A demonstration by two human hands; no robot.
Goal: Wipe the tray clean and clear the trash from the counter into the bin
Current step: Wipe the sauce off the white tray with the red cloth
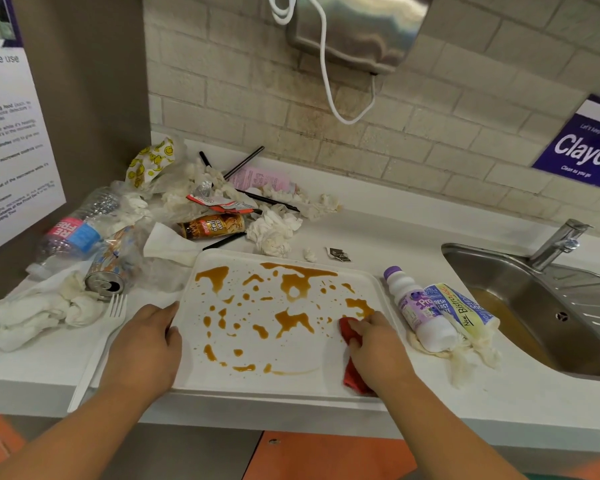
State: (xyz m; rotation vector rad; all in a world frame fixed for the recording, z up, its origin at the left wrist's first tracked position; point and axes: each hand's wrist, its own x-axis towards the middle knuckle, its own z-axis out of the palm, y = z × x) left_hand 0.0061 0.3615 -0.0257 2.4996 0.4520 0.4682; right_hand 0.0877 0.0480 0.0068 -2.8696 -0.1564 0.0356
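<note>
A white tray (284,382) lies on the counter in front of me, spattered with brown sauce stains (293,282). My left hand (146,344) grips the tray's left edge, thumb over the rim. My right hand (378,344) presses a red cloth (352,379) onto the tray's right side, next to a stain. Trash is piled at the back left: crumpled tissues (274,230), a crushed plastic bottle (73,230), a drink can (106,282), a brown wrapper (212,226), black straws (243,162) and a white plastic fork (101,344).
Right of the tray lie a white and purple drink bottle (418,310) and a printed wrapper (461,306) on tissue. A steel sink (548,306) with a tap (558,242) sits at the far right. A metal dispenser (357,29) hangs on the brick wall. No bin shows.
</note>
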